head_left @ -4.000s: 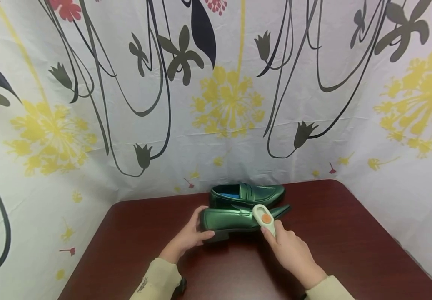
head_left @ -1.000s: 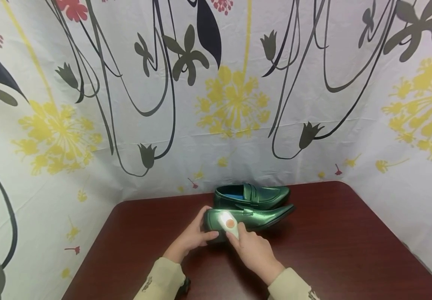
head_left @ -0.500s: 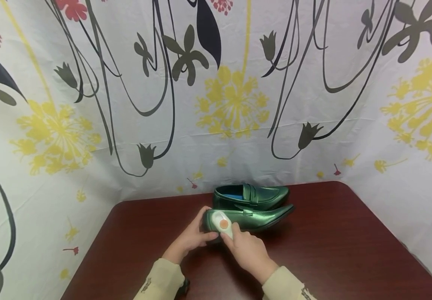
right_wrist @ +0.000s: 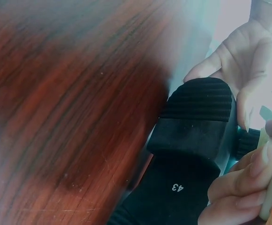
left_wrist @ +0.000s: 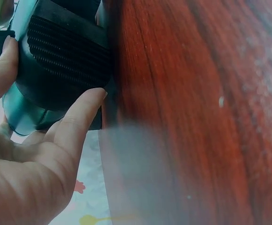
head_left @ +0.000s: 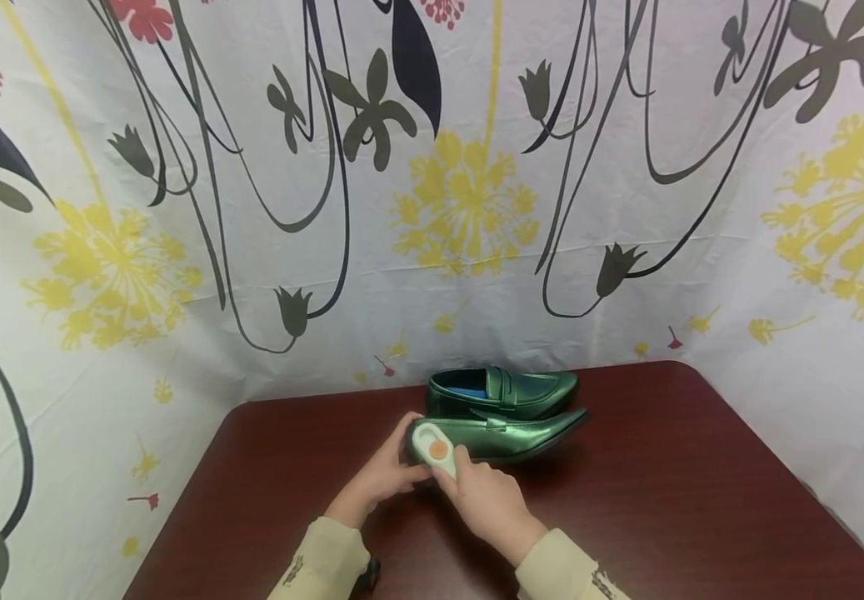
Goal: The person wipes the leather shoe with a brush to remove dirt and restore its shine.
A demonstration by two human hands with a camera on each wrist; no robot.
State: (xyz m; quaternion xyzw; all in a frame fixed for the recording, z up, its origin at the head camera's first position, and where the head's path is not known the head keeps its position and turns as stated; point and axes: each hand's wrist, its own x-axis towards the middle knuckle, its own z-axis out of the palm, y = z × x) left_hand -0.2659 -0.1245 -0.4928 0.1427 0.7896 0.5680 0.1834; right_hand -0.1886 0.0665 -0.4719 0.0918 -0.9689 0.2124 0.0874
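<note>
My left hand (head_left: 384, 473) grips a metallic green loafer (head_left: 521, 439) by its heel. The loafer is tipped on its side, its black sole (right_wrist: 168, 187), marked 43, showing in the right wrist view. In the left wrist view, one finger or thumb lies along the ridged heel (left_wrist: 63, 51). My right hand (head_left: 487, 504) holds a pale green tool (head_left: 424, 435) with a rounded head and an orange round button, over the loafer's heel end. The tool's underside is hidden, so I cannot tell its kind. Behind lies a second green loafer (head_left: 540, 392), upright with blue lining.
Both shoes are at the back of a dark red-brown wooden table (head_left: 664, 483). A white cloth (head_left: 476, 325) with printed flowers hangs behind the table and at its sides.
My right hand has moved the pale green tool leftward, from near the loafer's toe to its heel. My left hand keeps its grip on the heel.
</note>
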